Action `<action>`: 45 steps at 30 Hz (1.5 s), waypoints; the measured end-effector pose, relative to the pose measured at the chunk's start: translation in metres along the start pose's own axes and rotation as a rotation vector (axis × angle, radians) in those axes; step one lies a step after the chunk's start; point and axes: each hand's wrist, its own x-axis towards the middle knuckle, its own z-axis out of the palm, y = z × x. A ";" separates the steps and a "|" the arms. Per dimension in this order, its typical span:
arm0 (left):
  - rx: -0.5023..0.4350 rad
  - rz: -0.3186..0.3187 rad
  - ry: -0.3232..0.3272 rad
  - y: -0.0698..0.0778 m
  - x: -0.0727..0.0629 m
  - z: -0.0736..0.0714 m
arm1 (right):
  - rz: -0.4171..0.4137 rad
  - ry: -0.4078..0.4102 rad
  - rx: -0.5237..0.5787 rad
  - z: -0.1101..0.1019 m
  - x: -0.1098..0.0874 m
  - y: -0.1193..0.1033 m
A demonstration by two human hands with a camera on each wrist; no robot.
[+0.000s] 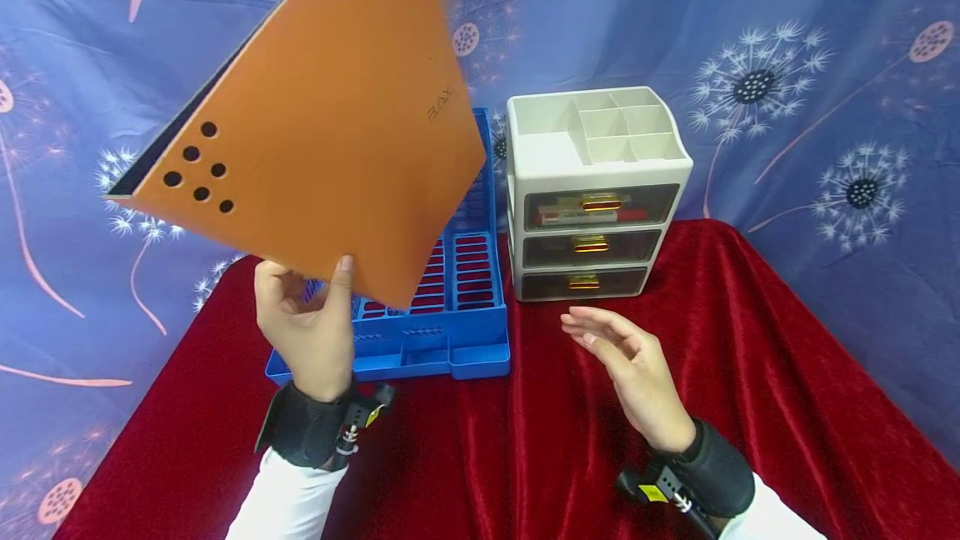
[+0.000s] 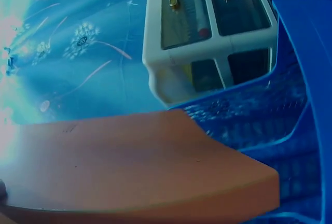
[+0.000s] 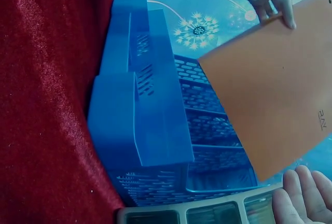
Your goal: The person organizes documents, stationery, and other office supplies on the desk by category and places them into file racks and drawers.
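An orange folder [image 1: 322, 123] with a group of round black holes near one corner and small dark lettering is held up, tilted, over the blue plastic file rack [image 1: 465, 327]. My left hand [image 1: 307, 336] pinches its lower edge, thumb on the orange face and the other fingers behind. In the left wrist view the folder [image 2: 129, 167] stretches across the bottom, close to the rack's blue wall [image 2: 311, 58]. My right hand [image 1: 637, 373] is raised in front of the drawer unit with relaxed fingers and holds nothing. The folder hides part of the rack.
Right of the rack stands a white desktop drawer unit [image 1: 600, 173], its top divided into compartments. Through its dark upper drawer front, marker-like items show. Dark red velvet cloth [image 1: 555, 457] covers the table. A blue dandelion-print curtain [image 1: 810, 107] hangs behind.
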 end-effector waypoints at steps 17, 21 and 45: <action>-0.026 -0.134 0.070 -0.030 -0.016 0.037 | 0.012 -0.045 0.030 -0.002 -0.003 0.001; -0.021 -0.166 0.087 -0.035 -0.021 0.047 | 0.003 -0.049 0.046 -0.001 -0.003 0.001; 0.121 -0.312 0.035 -0.068 -0.042 0.071 | 0.025 -0.051 -0.006 -0.002 -0.006 0.002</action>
